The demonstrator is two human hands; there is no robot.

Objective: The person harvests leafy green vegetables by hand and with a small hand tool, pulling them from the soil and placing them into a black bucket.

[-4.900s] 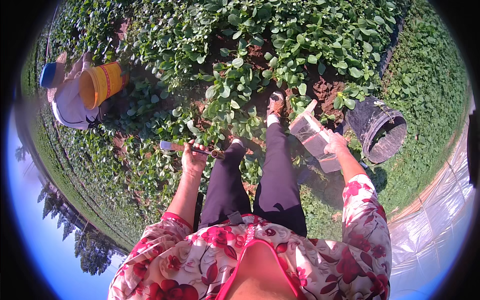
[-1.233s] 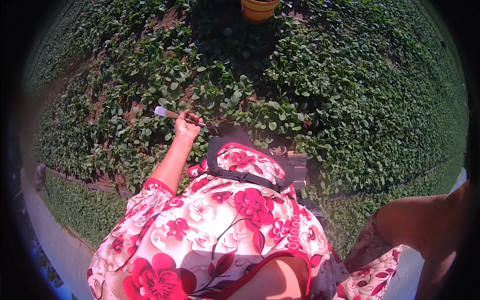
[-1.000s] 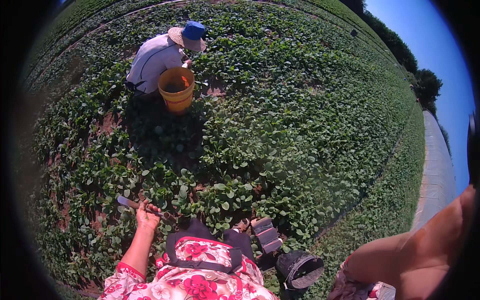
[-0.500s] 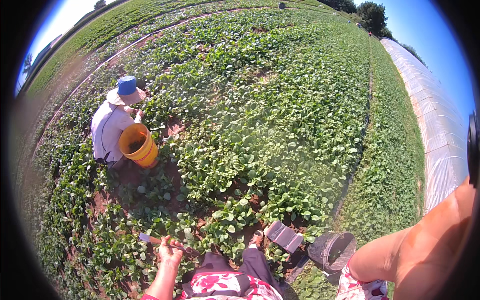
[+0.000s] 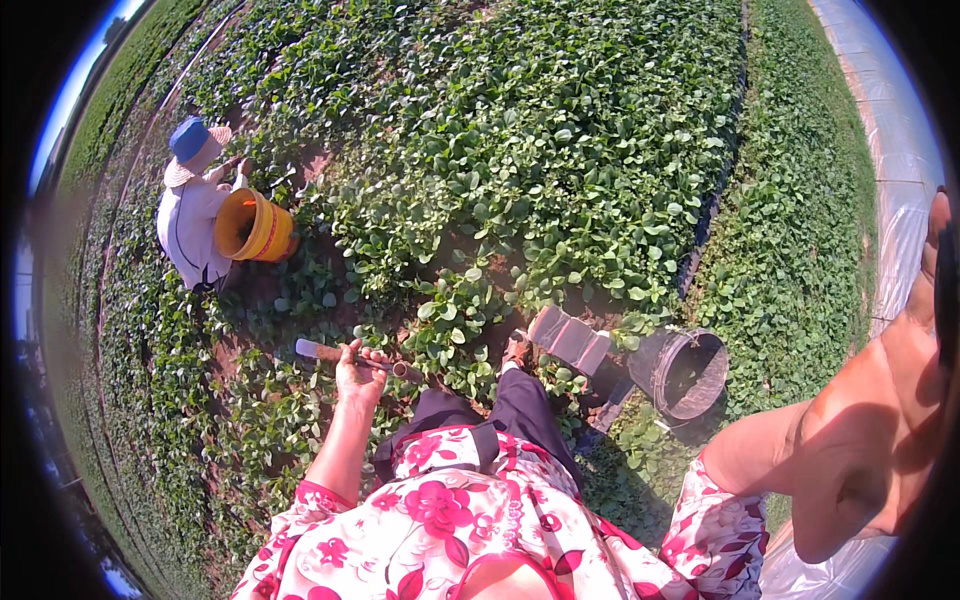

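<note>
My left hand (image 5: 360,375) is closed around a short hand tool (image 5: 325,350) with a pale flat end and a brown shaft, held crosswise above the leafy plants (image 5: 455,310). The tool's exact kind is unclear. Raised close at the right rim, my right hand (image 5: 890,430) shows its palm and a stretched finger, with nothing visible in it. The other fingers run into the dark rim beside a black edge. Near my foot (image 5: 515,350) lies a striped grey-pink block (image 5: 570,340). A black bucket (image 5: 690,375) leans next to it, its mouth facing up and right.
At the left a person (image 5: 190,225) in a blue-topped sun hat crouches among the plants, beside a tilted yellow bucket (image 5: 255,228). A dark furrow (image 5: 712,210) divides the plant rows. Plastic sheeting (image 5: 905,190) runs along the right side.
My view has tipped downward, showing more of my floral shirt. The left hand still grips the tool. At the right, more of my right palm shows. The person's yellow bucket has tilted further.
</note>
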